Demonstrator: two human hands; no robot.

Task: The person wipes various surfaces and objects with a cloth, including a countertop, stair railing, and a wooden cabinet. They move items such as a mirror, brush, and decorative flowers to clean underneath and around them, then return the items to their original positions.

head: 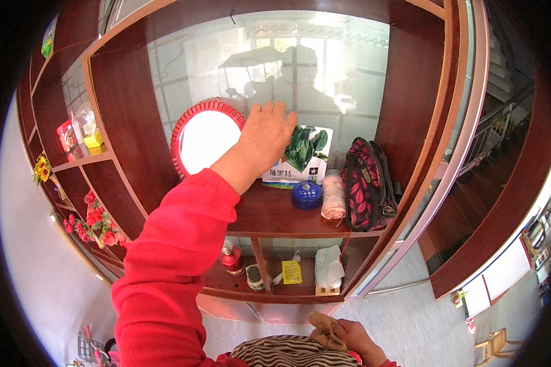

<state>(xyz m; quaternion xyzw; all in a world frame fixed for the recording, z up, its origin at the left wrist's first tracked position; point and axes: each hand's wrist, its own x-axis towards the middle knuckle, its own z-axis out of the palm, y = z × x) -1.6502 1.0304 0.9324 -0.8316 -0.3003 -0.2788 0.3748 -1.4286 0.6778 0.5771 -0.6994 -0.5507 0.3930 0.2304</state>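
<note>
My left hand (pixel 268 133) reaches up over the middle shelf, its back towards me, between a round red-framed mirror (pixel 209 140) and a seed packet with green leaves (pixel 308 149). It overlaps the packet's left side; whether the fingers grip it is hidden. The packet stands upright near the glass back. At the bottom, my right hand (pixel 356 339) holds a crumpled brown cloth (pixel 323 328) beside my striped apron (pixel 294 351). Right of the packet are a round blue container (pixel 306 196), a rolled pink item (pixel 334 195) and a black bag with pink leaves (pixel 365 183).
The lower shelf holds a red bottle (pixel 232 259), a small jar (pixel 255 277), a yellow packet (pixel 292 272) and a pack of tissues (pixel 329 268). Artificial flowers (pixel 96 211) stand at the left. A sliding door frame (pixel 475 119) and a wooden stool (pixel 493 346) are at the right.
</note>
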